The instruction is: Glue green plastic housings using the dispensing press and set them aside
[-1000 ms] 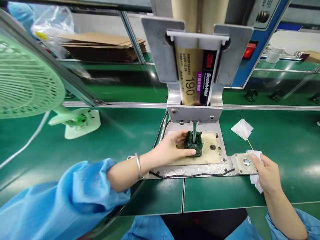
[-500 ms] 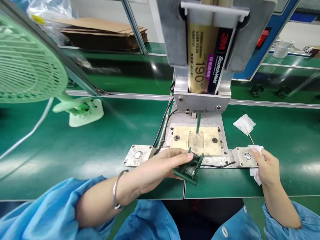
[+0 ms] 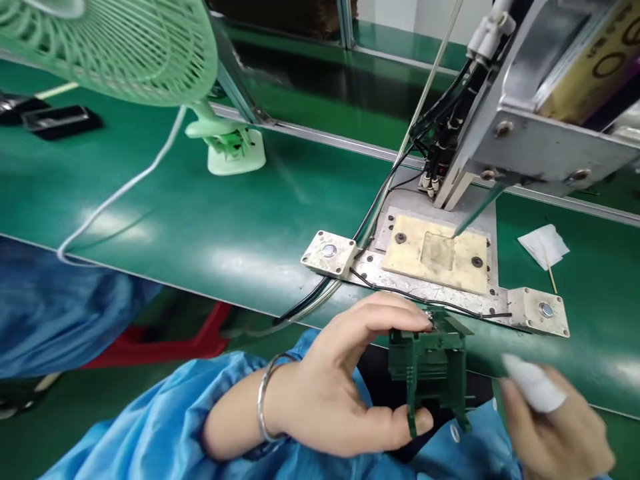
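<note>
The left hand (image 3: pixel 345 387) was clamped on a green part (image 3: pixel 435 370), with the fingers on its far side and the thumb on its near side. That left the open middle uncovered, maybe so it could be seen well. The part was held up by the counter's (image 3: pixel 225 207) near edge, close to the body, perhaps for a better look.

The right hand (image 3: pixel 560 420) was beside it, blurred, with its grip closed on a white wipe (image 3: pixel 535 383). The wipe seemed to cover a finger, maybe to keep it clean.

Past the part was a pale plate (image 3: pixel 403 257) with a square dip (image 3: pixel 437 252). A thin green tube (image 3: pixel 477 210) leaned down from the machine (image 3: pixel 555 153), and its tip ended by the dip's far right corner. A button box (image 3: pixel 329 251) sat at the left end of the base (image 3: pixel 373 265) and another (image 3: pixel 546 310) at the right end, maybe so each hand could reach one.

Right of the base, a stick (image 3: pixel 551 275) lay partly on a paper (image 3: pixel 543 243), perhaps to keep its tip off the counter. The fan (image 3: pixel 150 47) stood near the far edge, likely out of the hands' way.
</note>
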The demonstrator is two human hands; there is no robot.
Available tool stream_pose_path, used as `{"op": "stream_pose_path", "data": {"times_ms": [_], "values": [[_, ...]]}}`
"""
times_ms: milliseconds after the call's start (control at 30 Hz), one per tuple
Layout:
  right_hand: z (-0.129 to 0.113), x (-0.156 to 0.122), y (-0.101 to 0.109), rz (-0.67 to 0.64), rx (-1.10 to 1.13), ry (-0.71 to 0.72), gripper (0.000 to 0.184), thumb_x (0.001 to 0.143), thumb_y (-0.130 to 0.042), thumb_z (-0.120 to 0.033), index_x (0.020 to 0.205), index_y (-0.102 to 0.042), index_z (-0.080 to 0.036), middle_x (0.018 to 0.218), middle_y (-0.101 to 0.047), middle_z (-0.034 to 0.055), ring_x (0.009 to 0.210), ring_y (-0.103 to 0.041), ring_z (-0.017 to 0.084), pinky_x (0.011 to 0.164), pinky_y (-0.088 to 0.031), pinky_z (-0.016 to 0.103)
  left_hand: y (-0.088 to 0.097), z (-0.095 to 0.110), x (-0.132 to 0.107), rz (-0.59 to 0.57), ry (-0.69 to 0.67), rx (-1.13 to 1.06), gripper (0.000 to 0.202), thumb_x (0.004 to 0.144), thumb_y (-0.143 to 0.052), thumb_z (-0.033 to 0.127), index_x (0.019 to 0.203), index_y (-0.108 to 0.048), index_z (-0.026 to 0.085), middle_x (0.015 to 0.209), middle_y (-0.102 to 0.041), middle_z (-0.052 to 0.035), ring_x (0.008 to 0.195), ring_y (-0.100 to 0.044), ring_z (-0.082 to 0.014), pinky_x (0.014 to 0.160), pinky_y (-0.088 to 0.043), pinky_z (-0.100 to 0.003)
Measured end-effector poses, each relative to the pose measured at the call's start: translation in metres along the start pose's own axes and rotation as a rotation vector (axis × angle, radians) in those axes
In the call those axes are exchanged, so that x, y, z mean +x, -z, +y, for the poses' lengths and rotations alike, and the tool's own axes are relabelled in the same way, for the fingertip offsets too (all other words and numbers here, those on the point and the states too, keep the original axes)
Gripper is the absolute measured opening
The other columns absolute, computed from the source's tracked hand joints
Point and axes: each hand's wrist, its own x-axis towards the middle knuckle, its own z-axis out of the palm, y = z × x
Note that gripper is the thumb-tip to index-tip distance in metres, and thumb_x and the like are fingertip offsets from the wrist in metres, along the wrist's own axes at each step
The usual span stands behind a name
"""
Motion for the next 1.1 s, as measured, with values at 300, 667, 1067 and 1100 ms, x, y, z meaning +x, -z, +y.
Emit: {"op": "stream_pose_path", "data": {"times_ms": [300,667,1067,1100], "values": [[-0.073,0.025,-0.021,-0.269,0.078,0.273,0.021,0.087,-0.05,-0.004,0.072,-0.053,-0.018,0.063,-0.051,-0.0003,0.053,-0.049,0.014,0.052,-0.037,0.027,-0.005,-0.005,-0.004,-0.02,-0.021,-0.049,0.071,0.063,-0.086,0.012,0.126,-0.053,0.019,0.109,-0.061,-0.008,0.104,-0.06,-0.023,0.1,-0.052,-0.035],[-0.063,0.03,-0.03,-0.281,0.1,0.383,0.02,0.082,-0.049,0.004,0.085,-0.06,-0.012,0.066,-0.056,0.0058,0.056,-0.05,0.019,0.053,-0.031,0.031,-0.016,-0.011,-0.006,0.056,-0.057,0.007,0.072,0.062,-0.088,0.015,0.127,-0.056,0.024,0.105,-0.066,-0.0059,0.09,-0.063,-0.0209,0.09,-0.056,-0.037],[-0.073,0.029,-0.04,-0.282,0.057,0.371,0.028,0.09,-0.043,-0.002,0.067,-0.05,-0.017,0.062,-0.048,0.0017,0.054,-0.044,0.016,0.052,-0.025,0.032,-0.017,-0.013,-0.008,0.081,-0.058,0.007,0.071,0.064,-0.086,0.015,0.128,-0.054,0.023,0.105,-0.064,-0.0075,0.097,-0.062,-0.0228,0.094,-0.055,-0.038],[-0.074,0.03,-0.04,-0.29,0.056,0.379,0.028,0.09,-0.043,-0.002,0.069,-0.051,-0.017,0.061,-0.047,0.0016,0.053,-0.043,0.016,0.052,-0.025,0.032,-0.016,-0.012,-0.008,0.083,-0.052,0.013,0.07,0.065,-0.085,0.016,0.127,-0.055,0.024,0.104,-0.064,-0.0073,0.098,-0.062,-0.023,0.094,-0.055,-0.038]]}}
